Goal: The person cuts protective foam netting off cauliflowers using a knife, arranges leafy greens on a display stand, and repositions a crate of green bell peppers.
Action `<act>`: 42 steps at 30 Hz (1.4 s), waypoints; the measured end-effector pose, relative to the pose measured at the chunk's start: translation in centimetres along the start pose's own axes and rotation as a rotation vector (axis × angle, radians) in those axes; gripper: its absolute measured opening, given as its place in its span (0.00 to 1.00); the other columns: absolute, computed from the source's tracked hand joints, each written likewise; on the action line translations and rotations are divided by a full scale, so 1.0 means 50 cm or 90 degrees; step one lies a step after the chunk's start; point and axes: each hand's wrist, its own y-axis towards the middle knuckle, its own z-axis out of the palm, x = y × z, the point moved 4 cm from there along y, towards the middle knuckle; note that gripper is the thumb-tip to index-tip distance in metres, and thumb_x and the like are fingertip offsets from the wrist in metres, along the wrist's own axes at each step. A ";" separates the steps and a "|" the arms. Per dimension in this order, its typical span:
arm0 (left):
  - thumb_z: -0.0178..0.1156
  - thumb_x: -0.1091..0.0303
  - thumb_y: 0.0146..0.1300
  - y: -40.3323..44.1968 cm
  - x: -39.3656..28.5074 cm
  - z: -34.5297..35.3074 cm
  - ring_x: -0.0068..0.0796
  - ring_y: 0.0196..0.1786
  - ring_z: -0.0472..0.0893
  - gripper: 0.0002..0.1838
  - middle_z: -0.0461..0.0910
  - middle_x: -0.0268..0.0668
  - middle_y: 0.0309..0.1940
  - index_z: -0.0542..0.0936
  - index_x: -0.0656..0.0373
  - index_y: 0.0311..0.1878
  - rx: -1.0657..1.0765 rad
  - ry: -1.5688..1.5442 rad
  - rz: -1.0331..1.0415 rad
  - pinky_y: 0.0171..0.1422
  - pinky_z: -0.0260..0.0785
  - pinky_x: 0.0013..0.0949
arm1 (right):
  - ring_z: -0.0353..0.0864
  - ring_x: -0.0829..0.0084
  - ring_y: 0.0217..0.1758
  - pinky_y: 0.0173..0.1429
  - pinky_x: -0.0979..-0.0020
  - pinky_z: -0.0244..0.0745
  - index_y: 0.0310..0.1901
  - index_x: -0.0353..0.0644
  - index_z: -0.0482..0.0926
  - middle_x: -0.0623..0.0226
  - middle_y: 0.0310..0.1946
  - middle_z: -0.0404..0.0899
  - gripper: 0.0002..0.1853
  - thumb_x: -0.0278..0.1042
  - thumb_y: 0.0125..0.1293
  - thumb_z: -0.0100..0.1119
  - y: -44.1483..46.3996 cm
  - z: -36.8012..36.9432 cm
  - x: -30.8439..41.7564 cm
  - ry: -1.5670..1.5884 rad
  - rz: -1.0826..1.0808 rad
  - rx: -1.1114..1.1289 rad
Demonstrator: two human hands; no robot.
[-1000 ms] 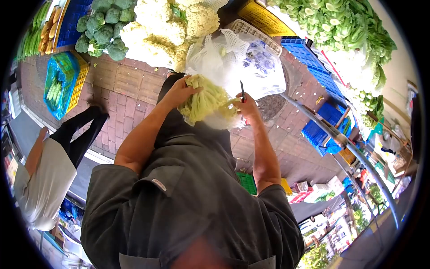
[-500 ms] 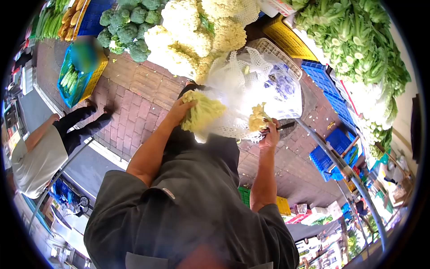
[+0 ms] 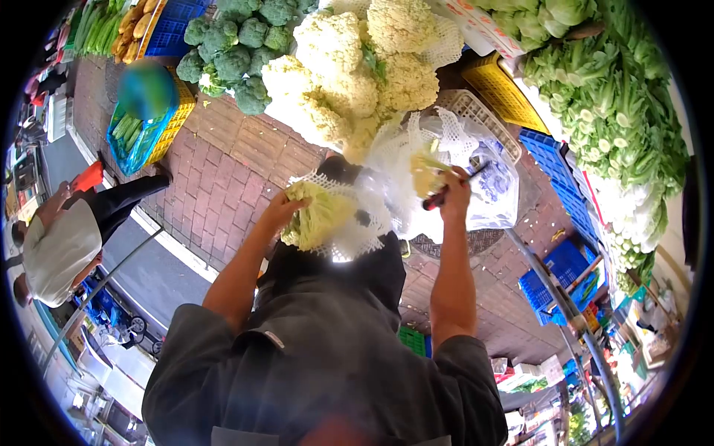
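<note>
1 pale vegetable (image 3: 318, 215) gripped in my left hand (image 3: 280, 211), against 1 net (image 3: 367, 224); 1 knife (image 3: 436, 199), 1 yellowish piece (image 3: 425, 174) held in my right hand (image 3: 456, 195). Piece now farther over white plastic (image 3: 401, 152).

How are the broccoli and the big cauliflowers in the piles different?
The broccoli is dark green, but the cauliflowers are creamy and pale. Each broccoli head looks smaller, while each cauliflower looks much bigger. White netting shows at the edge of the cauliflowers; I see none on the broccoli. Both have bumpy, rounded tops and are heaped up together.
</note>
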 end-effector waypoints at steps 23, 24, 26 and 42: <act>0.68 0.68 0.64 0.081 -0.093 -0.010 0.22 0.47 0.81 0.21 0.83 0.33 0.45 0.76 0.61 0.59 0.059 0.064 -0.049 0.52 0.75 0.30 | 0.86 0.68 0.33 0.29 0.72 0.71 0.75 0.35 0.57 0.62 0.38 0.78 0.36 0.29 0.69 0.60 0.203 0.353 -0.161 -0.178 0.177 0.082; 0.68 0.68 0.64 0.083 -0.101 0.001 0.23 0.47 0.81 0.21 0.83 0.33 0.45 0.76 0.61 0.59 0.076 0.063 -0.052 0.53 0.75 0.30 | 0.85 0.69 0.32 0.31 0.71 0.73 0.74 0.35 0.58 0.64 0.36 0.78 0.35 0.29 0.68 0.60 0.194 0.334 -0.172 -0.067 0.182 0.041; 0.68 0.68 0.64 0.086 -0.111 0.021 0.23 0.46 0.82 0.22 0.83 0.34 0.45 0.76 0.61 0.60 0.090 0.048 -0.031 0.51 0.76 0.30 | 0.82 0.72 0.29 0.32 0.71 0.75 0.71 0.34 0.64 0.66 0.30 0.78 0.32 0.30 0.68 0.62 0.175 0.287 -0.191 -0.111 0.164 0.053; 0.62 0.67 0.69 0.039 -0.102 0.295 0.28 0.51 0.84 0.21 0.83 0.37 0.53 0.75 0.61 0.63 0.308 0.042 -0.178 0.56 0.78 0.33 | 0.76 0.81 0.34 0.40 0.76 0.73 0.48 0.35 0.83 0.73 0.33 0.80 0.12 0.35 0.71 0.60 -0.294 0.013 -0.103 0.003 0.273 0.145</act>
